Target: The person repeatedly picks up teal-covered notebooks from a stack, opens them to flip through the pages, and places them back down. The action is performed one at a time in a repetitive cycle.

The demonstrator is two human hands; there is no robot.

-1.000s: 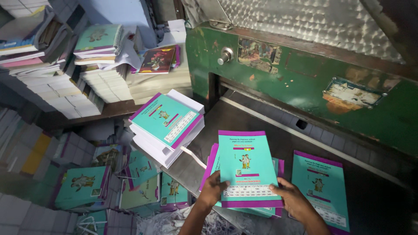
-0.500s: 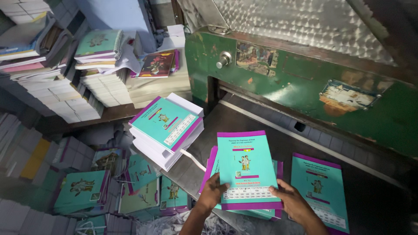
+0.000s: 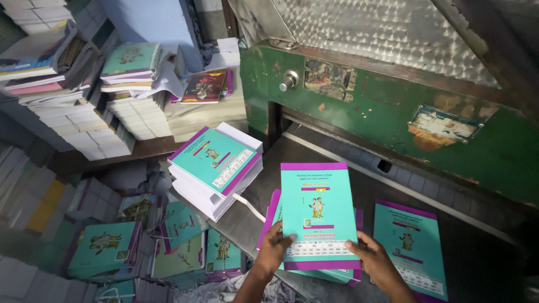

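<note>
— What's the big green thing the person is working at?

— A heavy green machine [image 3: 393, 112] with a dimpled metal hood, and its steel counter [image 3: 337, 151] is running out toward the near edge. Everything in hand is sitting on that counter.

— And the books?

— A thick stack [image 3: 216, 168] is lying at the counter's left edge, turned at an angle and overhanging it a little. A single booklet [image 3: 410, 247] is lying flat toward the right, near the front edge. Between them, at the near edge, a small pile [image 3: 314, 269] is waiting, and the top book [image 3: 319, 216], teal with purple bands, is being held over it.

— How are the hands holding it?

— The left hand [image 3: 275, 247] is gripping the bottom left corner, fingers curled around the edge with the thumb on the cover. The right hand [image 3: 373, 261] is taking the bottom right corner, thumb pressing on top, fingers tucked beneath. Both are pinching the book, not spread.

— So what would make this go well?

— I'd say squaring. The pile beneath is fanning out to the left, so its purple spines are peeking past the top book. Keeping both thumbs even and tapping the bottom edges together would be bringing the covers flush.

— Anything to watch?

— The pile is sitting right at the near edge, with loose books [image 3: 112, 247] heaped on the floor below. Working slightly further in would seem safer.
</note>
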